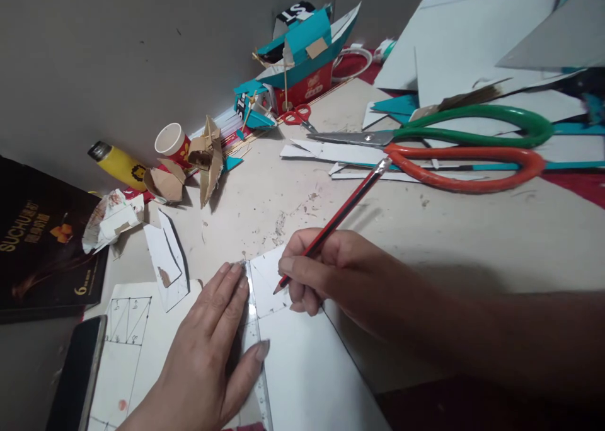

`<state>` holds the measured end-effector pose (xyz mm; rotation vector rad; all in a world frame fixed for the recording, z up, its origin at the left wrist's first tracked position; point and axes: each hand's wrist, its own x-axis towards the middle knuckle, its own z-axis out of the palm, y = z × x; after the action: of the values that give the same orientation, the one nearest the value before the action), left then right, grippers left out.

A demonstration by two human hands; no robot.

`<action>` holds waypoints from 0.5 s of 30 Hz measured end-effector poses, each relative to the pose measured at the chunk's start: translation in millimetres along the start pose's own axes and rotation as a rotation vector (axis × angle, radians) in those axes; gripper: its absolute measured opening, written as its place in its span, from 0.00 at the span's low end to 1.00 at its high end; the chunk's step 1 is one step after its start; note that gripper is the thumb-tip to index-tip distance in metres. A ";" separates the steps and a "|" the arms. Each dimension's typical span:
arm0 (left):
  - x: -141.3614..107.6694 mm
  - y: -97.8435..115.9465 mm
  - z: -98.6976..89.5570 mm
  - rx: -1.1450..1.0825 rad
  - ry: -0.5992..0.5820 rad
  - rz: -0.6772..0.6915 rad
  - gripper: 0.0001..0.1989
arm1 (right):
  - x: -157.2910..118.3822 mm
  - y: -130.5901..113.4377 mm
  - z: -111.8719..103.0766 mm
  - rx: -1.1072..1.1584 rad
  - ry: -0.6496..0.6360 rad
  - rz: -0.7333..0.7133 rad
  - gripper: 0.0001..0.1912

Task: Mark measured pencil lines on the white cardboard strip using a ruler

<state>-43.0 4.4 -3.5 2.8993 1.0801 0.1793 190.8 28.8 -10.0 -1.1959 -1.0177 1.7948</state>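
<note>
My right hand [326, 270] grips a red-and-black pencil [347, 207], its tip at or just above a white sheet of card [307, 362]. Thin pencil lines cross the far end of that card. Pressing on a clear ruler [259, 362], my left hand [212, 336] lies with fingers stretched out and thumb apart. The ruler runs along the card's left side. Left of this hand is a paper [127, 362] bearing a drawn rectangle divided by diagonals.
Large scissors [463, 147] with green and orange handles rest on card strips at right. Small red scissors [299, 116], model boats [307, 53], a paper cup [171, 142] and a yellow bottle [118, 166] line the wall. A phone [78, 374] and dark box [42, 242] are at left.
</note>
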 end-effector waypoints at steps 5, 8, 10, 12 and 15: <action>-0.8 -1.5 1.3 -0.050 -0.034 -0.005 0.34 | -1.5 -2.9 -0.5 -0.011 0.001 -0.009 0.09; -1.4 -2.5 2.0 -0.045 -0.031 0.002 0.33 | -2.5 -4.2 -0.1 -0.035 0.014 -0.005 0.09; -1.4 -3.0 2.3 -0.042 -0.024 0.007 0.31 | -3.5 -5.1 0.4 -0.046 0.020 0.004 0.09; -1.0 -3.3 2.6 -0.043 -0.020 0.007 0.30 | -4.0 -5.2 0.7 -0.049 0.024 0.010 0.09; -0.1 -3.4 3.3 -0.046 -0.009 -0.003 0.29 | -3.0 -2.7 0.3 -0.063 0.025 0.005 0.09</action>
<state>-44.9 6.9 -7.1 2.8551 1.0637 0.1881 191.8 27.2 -6.4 -1.2573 -1.0639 1.7588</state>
